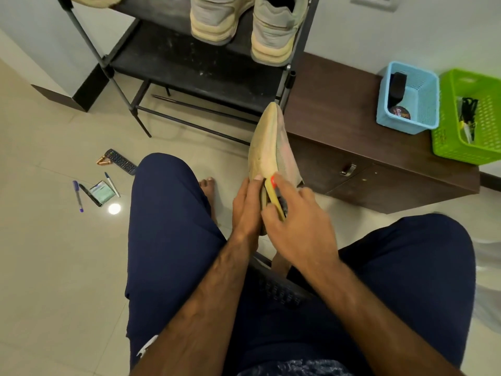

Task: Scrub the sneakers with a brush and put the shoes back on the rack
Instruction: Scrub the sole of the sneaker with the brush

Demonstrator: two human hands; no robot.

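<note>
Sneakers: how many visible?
3: left rack sneaker, right rack sneaker, side by side; held sneaker in the left hand. A beige shape cut off top left may be a fourth.

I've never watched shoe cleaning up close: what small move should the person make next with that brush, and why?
Probably stroke the brush up the sneaker toward its toe. The right hand holds the brush at the heel end, the left hand grips the sneaker there, and the long pale side above looks discoloured.

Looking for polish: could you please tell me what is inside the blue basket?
The blue basket holds a black block and a round tin; its near wall hides the tin's lower part.
</note>
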